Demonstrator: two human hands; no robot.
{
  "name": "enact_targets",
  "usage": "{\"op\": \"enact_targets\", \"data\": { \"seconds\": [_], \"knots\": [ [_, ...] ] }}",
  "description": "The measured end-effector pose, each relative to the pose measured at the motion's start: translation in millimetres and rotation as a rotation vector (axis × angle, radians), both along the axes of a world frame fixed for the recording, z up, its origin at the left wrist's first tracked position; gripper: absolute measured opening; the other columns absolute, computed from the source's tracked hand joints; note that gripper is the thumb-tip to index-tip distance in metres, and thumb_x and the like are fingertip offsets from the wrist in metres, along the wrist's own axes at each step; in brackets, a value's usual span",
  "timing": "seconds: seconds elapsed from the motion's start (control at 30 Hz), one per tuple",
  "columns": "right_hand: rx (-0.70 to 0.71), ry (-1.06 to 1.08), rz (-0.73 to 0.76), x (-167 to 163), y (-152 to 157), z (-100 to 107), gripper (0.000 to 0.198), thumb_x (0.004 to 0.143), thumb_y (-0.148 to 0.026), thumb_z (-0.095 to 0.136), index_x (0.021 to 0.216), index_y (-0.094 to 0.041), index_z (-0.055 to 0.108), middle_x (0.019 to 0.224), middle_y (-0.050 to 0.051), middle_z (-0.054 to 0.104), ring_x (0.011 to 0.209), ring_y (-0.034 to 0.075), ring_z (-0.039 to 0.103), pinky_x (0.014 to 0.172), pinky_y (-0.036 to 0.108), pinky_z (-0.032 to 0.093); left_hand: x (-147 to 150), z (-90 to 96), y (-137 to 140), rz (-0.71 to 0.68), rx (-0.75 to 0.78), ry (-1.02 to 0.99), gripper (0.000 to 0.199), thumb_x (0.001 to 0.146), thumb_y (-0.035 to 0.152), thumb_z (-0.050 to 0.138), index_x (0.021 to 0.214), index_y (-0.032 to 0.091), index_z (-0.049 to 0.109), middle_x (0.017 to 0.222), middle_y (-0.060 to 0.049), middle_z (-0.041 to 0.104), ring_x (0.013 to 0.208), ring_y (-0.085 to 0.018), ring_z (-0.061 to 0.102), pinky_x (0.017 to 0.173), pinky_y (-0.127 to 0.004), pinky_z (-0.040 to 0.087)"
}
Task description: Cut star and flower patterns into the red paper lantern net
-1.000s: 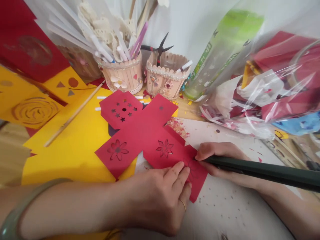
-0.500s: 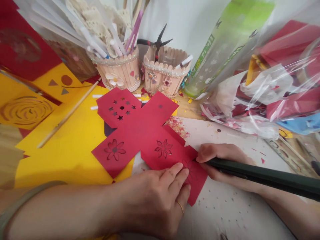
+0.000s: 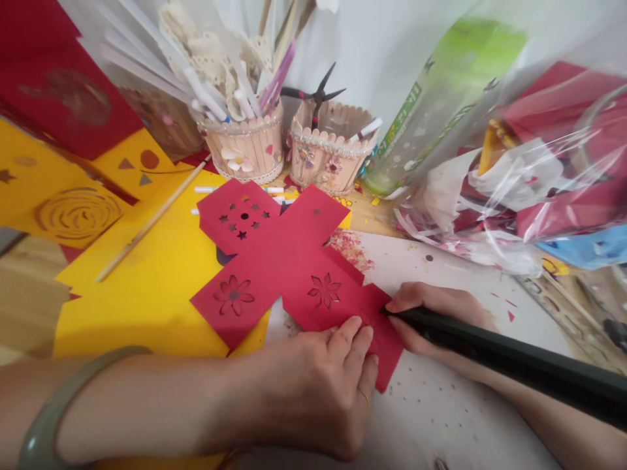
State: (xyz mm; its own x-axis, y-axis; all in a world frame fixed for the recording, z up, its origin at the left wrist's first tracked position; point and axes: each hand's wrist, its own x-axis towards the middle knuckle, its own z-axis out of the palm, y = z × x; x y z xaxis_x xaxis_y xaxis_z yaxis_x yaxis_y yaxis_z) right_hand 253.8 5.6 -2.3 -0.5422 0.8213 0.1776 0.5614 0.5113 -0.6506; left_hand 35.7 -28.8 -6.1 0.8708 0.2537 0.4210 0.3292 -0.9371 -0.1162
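Note:
A red paper cross-shaped cutout [image 3: 289, 245] lies flat, with stars and flower shapes cut through its panels. My left hand [image 3: 333, 385] rests on the lower right panel, fingers stretched out and pressing the paper; it holds nothing. A ring and a green bangle [image 3: 44, 418] are on this hand and wrist. My right hand [image 3: 435, 313] is closed around a long black pen-like tool [image 3: 490, 349]. The tool's tip meets the red panel just right of my left fingertips. Whether it is a knife or a pen I cannot tell.
Yellow paper [image 3: 147, 287] with a wooden stick [image 3: 151, 219] lies left. Behind stand two popsicle-stick holders, one with pens [image 3: 240, 153], one with pliers [image 3: 318, 98]. A green-clear bottle [image 3: 441, 111] and a plastic bag of scraps [image 3: 539, 170] are at the right.
The whole view has shifted slightly, so things at the left appear further right. The black tool's rear end sits lower. Both hands stay at nearly the same spot on the red paper.

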Motion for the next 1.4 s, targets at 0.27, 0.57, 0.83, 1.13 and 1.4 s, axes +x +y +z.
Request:
{"op": "enact_targets", "data": {
  "seconds": [0.27, 0.57, 0.83, 1.13, 1.4],
  "knots": [
    [0.063, -0.094, -0.009, -5, -8, 11, 0.013, 0.079, -0.014, 0.057, 0.083, -0.025, 0.052, 0.063, -0.003, 0.060, 0.047, 0.010, 0.055, 0.044, 0.022, 0.045, 24, -5.4, -16, 0.132, 0.136, -0.078, 0.032, 0.077, 0.009, 0.047, 0.097, -0.004, 0.067, 0.091, -0.025, 0.069, 0.080, -0.032, 0.070, 0.056, -0.032, 0.059],
    [0.073, -0.026, 0.019, -2, -9, 1, 0.022, 0.079, -0.007, 0.055, 0.088, -0.026, 0.048, 0.068, -0.002, 0.057, 0.052, 0.011, 0.056, 0.046, 0.022, 0.046, 17, -8.9, -15, 0.143, 0.073, -0.042, 0.032, 0.080, 0.009, 0.046, 0.100, -0.004, 0.067, 0.100, -0.024, 0.068, 0.091, -0.032, 0.068, 0.062, -0.030, 0.059],
    [0.186, -0.013, 0.060, -1, -10, -4, 0.029, 0.076, 0.001, 0.055, 0.089, -0.024, 0.048, 0.066, -0.003, 0.053, 0.053, 0.009, 0.051, 0.047, 0.020, 0.044, 21, -18.8, -20, 0.196, 0.097, -0.066, 0.029, 0.076, 0.007, 0.054, 0.101, -0.004, 0.065, 0.100, -0.022, 0.068, 0.090, -0.032, 0.068, 0.060, -0.027, 0.058],
    [0.224, -0.006, 0.083, -2, -11, -6, 0.028, 0.073, 0.005, 0.056, 0.087, -0.019, 0.051, 0.064, -0.003, 0.050, 0.054, 0.009, 0.048, 0.046, 0.020, 0.040, 23, -23.6, -24, 0.275, 0.050, -0.056, 0.034, 0.075, 0.011, 0.055, 0.106, 0.000, 0.065, 0.110, -0.018, 0.066, 0.100, -0.031, 0.065, 0.065, -0.026, 0.057],
    [0.258, -0.057, 0.094, 0, -15, -3, 0.026, 0.075, 0.003, 0.057, 0.085, -0.020, 0.052, 0.062, -0.004, 0.049, 0.051, 0.008, 0.046, 0.045, 0.019, 0.039, 21, -23.0, -22, 0.232, 0.087, -0.020, 0.036, 0.073, 0.013, 0.059, 0.106, 0.000, 0.065, 0.108, -0.018, 0.067, 0.098, -0.031, 0.066, 0.067, -0.027, 0.057]
  ]
}}
